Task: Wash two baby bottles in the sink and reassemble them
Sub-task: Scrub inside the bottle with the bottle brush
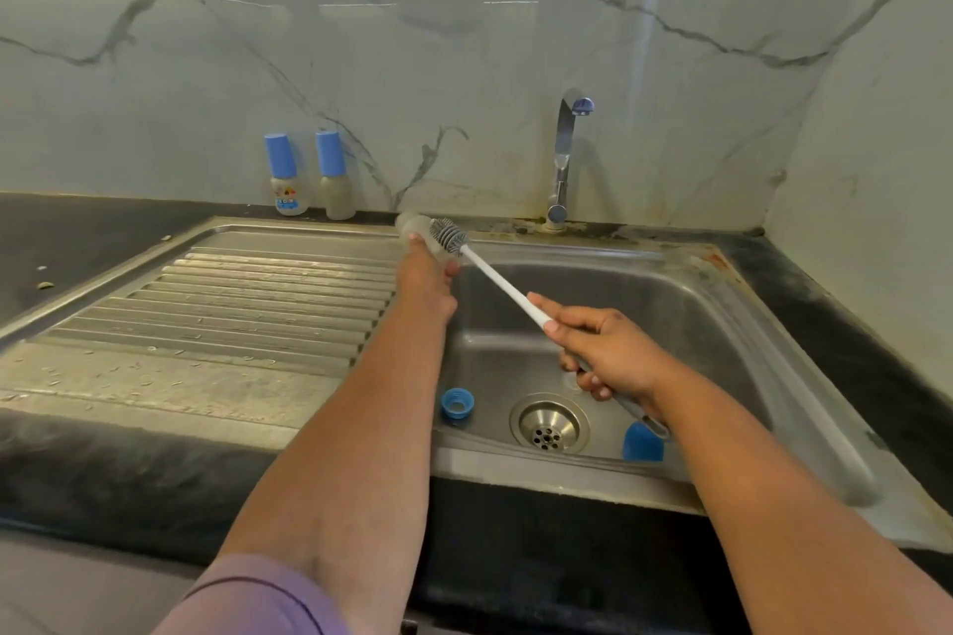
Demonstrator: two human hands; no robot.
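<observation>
My left hand (425,276) grips a clear bottle body (416,228), held tilted over the sink's back-left rim. My right hand (606,353) grips the white handle of a bottle brush (503,283); its grey bristle head (449,236) lies at the bottle's mouth end, against the bottle. A blue screw ring (457,405) and a blue cap (643,441) lie in the steel sink basin (696,315). Two more baby bottles with blue caps, one with a printed label (286,176) and one plain (334,176), stand upright at the back wall.
The ribbed steel drainboard (232,304) lies left of the basin. A chrome tap (566,155) with a blue tip rises behind the sink. The drain strainer (549,424) sits at the basin's front. Black countertop (62,242) surrounds the sink, and marble-patterned walls close the back and right.
</observation>
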